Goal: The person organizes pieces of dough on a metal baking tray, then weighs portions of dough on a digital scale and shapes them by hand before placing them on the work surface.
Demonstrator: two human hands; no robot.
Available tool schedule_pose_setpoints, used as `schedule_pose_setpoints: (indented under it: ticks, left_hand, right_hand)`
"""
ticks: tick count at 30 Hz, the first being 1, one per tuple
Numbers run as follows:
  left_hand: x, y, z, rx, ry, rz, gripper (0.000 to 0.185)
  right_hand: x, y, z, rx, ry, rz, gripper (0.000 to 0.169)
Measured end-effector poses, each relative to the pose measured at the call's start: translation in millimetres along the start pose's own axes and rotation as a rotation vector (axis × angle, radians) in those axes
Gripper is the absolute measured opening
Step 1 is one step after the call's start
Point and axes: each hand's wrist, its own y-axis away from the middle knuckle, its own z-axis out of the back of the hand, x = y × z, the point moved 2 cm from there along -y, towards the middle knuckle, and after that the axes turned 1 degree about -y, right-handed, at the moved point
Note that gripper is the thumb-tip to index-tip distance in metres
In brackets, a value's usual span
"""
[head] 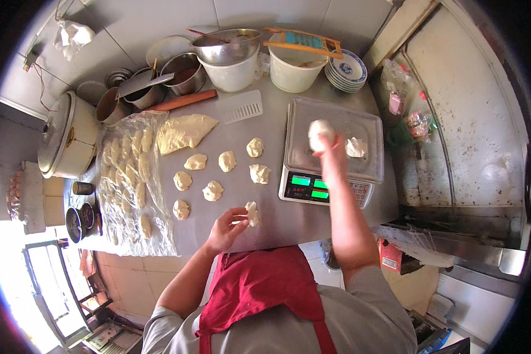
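Observation:
My right hand (329, 148) holds a whitish lump of dough (320, 132), blurred, over the metal pan of a digital scale (301, 132). Another small dough piece (356, 147) lies on the pan to the right of that hand. My left hand (228, 228) is at the front of the steel table, fingers apart and bent beside a dough piece (252, 214); its fingertips are at the dough's left edge. Several dough lumps (213, 191) lie spread over the table between the scale and a plastic sheet (159, 221). A larger slab of dough (186, 132) rests behind them.
Rolled dough pieces lie under the plastic sheet at left. A slotted white scraper (240, 107), a wooden rolling pin (183, 101), a cleaver (135, 85), metal pots (183, 73), white buckets (294, 71) and stacked plates (347, 68) line the back. A large lidded pot (68, 137) stands left.

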Motion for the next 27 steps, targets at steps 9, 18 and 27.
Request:
schedule_pose_setpoints:
  ticks: [9, 18, 27]
  left_hand:
    - [-25, 21, 31, 0.118, 0.036, 0.075, 0.044]
    - [-64, 2, -22, -0.013, -0.981, -0.746, 0.067]
    - [-67, -115, -87, 0.198, -1.101, -0.466, 0.033]
  right_hand:
    - [8, 217, -107, 0.694, 0.698, 0.614, 0.042]
    - [0, 211, -73, 0.55, 0.672, 0.297, 0.025]
    - [75, 186, 37, 0.903, 0.023, -0.166, 0.014]
